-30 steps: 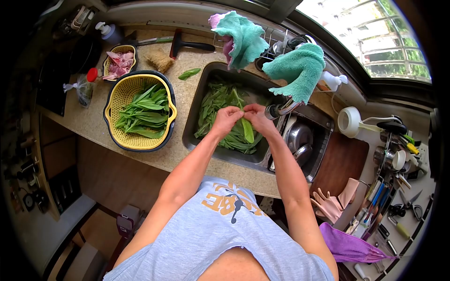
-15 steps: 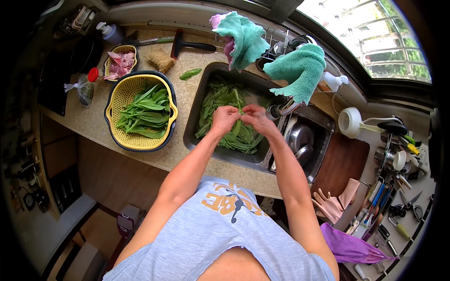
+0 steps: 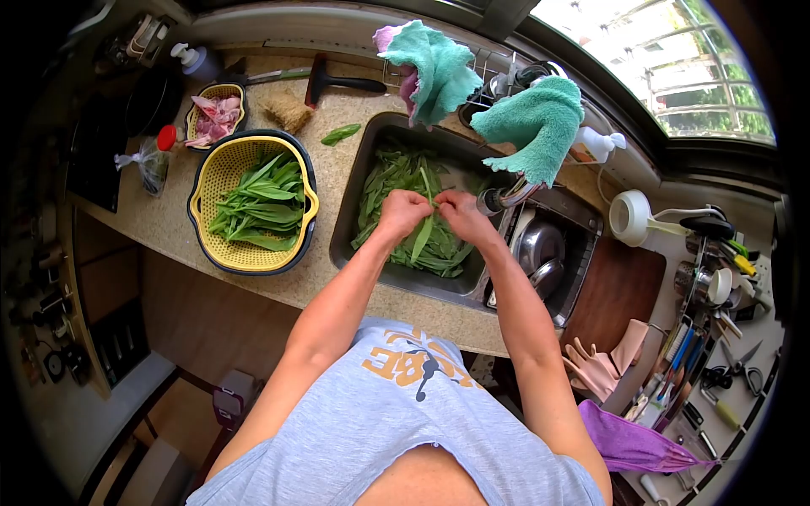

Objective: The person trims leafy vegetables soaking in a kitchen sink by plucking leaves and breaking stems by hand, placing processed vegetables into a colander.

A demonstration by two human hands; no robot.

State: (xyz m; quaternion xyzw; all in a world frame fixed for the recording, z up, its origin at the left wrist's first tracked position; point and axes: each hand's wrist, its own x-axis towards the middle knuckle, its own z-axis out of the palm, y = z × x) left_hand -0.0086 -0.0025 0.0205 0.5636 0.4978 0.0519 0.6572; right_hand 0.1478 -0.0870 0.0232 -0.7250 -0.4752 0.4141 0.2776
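Over the sink (image 3: 344, 244), my left hand (image 3: 405, 210) and my right hand (image 3: 460, 213) are close together, their fingers pinched on a long green leaf (image 3: 425, 181). Part of the leaf points away from me and part hangs down toward me between the hands. Beneath them, many loose leafy greens (image 3: 380, 185) lie in the sink, seemingly in water. On the counter to the left, a yellow colander (image 3: 212, 173) in a dark outer basin holds a heap of similar leaves (image 3: 266, 202). One single leaf (image 3: 341, 134) rests on the counter between colander and sink.
The faucet (image 3: 506, 198), draped with a teal cloth (image 3: 536, 126), reaches over the sink's right side. A small basket of raw meat (image 3: 216, 116) stands behind the colander. Near the back lie a knife (image 3: 278, 74) and a black-handled scraper (image 3: 346, 83). Metal lids (image 3: 540, 244) sit right of the sink.
My hands have drawn slightly apart. A leaf piece now hangs down between them toward me. The colander and the counter things stay in place.
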